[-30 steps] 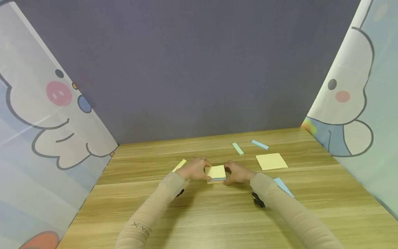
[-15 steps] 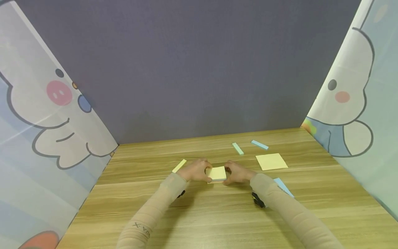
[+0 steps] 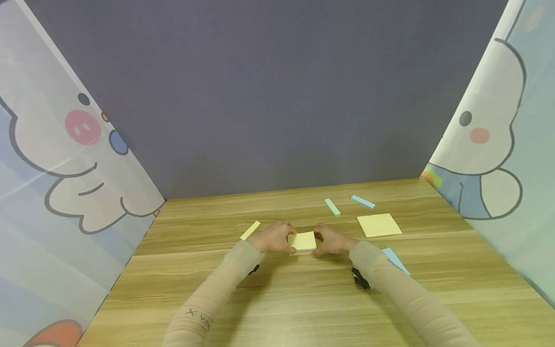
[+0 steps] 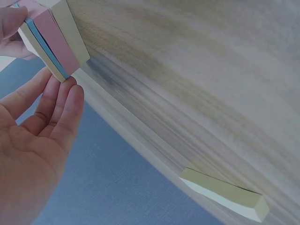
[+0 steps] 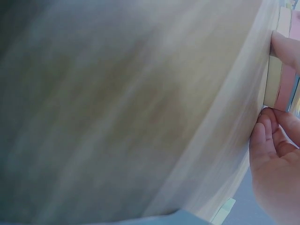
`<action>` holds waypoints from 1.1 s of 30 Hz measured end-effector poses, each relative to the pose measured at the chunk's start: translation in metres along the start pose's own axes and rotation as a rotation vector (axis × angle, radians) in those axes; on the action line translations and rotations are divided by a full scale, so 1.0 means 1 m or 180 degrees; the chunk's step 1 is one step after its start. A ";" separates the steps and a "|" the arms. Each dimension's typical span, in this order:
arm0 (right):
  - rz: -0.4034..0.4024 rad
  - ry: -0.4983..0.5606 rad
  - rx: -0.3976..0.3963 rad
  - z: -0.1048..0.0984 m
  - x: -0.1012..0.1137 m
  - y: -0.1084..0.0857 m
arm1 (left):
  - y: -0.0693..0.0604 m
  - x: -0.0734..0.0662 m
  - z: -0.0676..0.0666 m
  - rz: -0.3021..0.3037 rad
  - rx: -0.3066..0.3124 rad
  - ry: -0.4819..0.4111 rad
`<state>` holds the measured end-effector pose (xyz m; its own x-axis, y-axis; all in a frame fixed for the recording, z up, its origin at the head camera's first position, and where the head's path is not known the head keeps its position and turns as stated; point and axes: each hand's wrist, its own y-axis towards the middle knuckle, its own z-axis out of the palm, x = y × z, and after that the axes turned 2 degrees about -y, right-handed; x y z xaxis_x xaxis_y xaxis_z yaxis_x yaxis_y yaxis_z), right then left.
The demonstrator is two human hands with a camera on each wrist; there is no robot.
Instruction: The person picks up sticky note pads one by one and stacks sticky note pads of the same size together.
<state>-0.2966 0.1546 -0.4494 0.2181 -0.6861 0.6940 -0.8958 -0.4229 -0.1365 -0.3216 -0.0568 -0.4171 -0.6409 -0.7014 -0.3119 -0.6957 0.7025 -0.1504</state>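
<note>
One layered stack of note pads [image 3: 302, 240], toward the back edge of the worktop [image 3: 299, 303], midway between its sides; left hand [image 3: 274, 237] and right hand [image 3: 333, 240] grip opposite ends, a hold that likely squares its layers.

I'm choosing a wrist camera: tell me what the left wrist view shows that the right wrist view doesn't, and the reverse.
Only the left wrist view shows the yellow strip. Only the right wrist view shows the pale green strip, cut off by the bottom edge. Both show fingers on the paper stack with its pink and blue layers, the wooden table and the gray-blue backdrop.
</note>
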 end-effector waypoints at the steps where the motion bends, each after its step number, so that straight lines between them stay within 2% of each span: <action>1: 0.0000 -0.0001 -0.0002 0.000 0.000 0.000 | 0.000 0.000 0.000 0.0007 0.0004 -0.0008; 21: -0.0066 -0.0006 -0.0012 -0.001 -0.002 0.003 | 0.000 -0.003 -0.004 -0.0082 0.0050 -0.0126; 33: -0.0043 0.0014 0.0025 -0.001 0.000 0.000 | 0.001 -0.003 -0.002 -0.0075 0.0040 -0.0070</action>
<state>-0.2967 0.1553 -0.4483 0.2284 -0.6778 0.6989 -0.8897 -0.4367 -0.1328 -0.3207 -0.0542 -0.4148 -0.6170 -0.7150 -0.3286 -0.7062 0.6874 -0.1696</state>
